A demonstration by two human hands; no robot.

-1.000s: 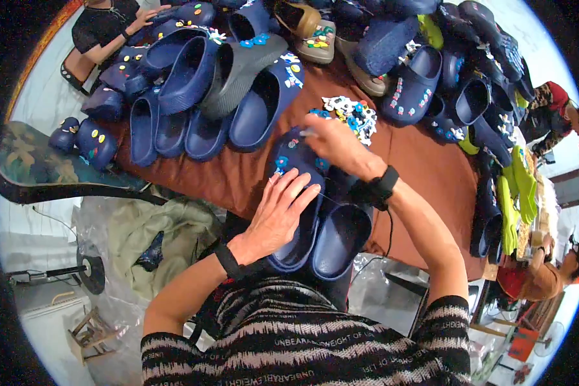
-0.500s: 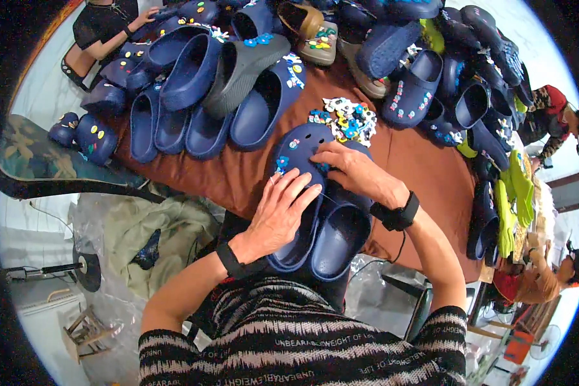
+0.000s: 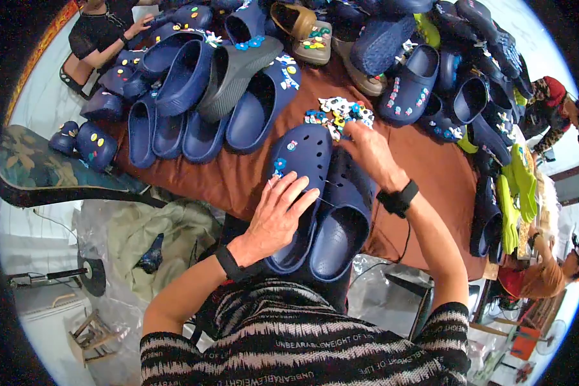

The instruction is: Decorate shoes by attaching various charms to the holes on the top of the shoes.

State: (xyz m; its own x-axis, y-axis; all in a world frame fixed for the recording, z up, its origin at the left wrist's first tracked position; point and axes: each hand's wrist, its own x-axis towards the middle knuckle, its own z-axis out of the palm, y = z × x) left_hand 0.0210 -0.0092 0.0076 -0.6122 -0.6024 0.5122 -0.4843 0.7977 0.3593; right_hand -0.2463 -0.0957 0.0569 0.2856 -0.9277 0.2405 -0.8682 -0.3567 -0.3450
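Observation:
A pair of navy clogs lies before me: the left clog (image 3: 300,154) and the right clog (image 3: 341,235). My left hand (image 3: 273,215) lies over the left clog with its fingers curved across the upper, holding it; the thumb is hidden. A small round charm and a blue flower charm (image 3: 279,165) sit on that clog's upper. A thin pale thread-like line runs from under my left fingers across the clogs. My right hand (image 3: 370,154) is above the right clog's toe, its fingertips bent together at a pile of small colourful shoe charms (image 3: 346,114). What they pinch is hidden.
Several navy clogs (image 3: 202,141) and a grey clog (image 3: 238,74) line the left of the brown tablecloth (image 3: 424,193). More clogs heap along the back and right, with lime-green ones (image 3: 520,186). Other people work at the upper left and far right.
My right hand has left the left clog's upper and moved up and right to the charm pile. A blue charm beside its fingers no longer shows there. My left hand stays on the clog.

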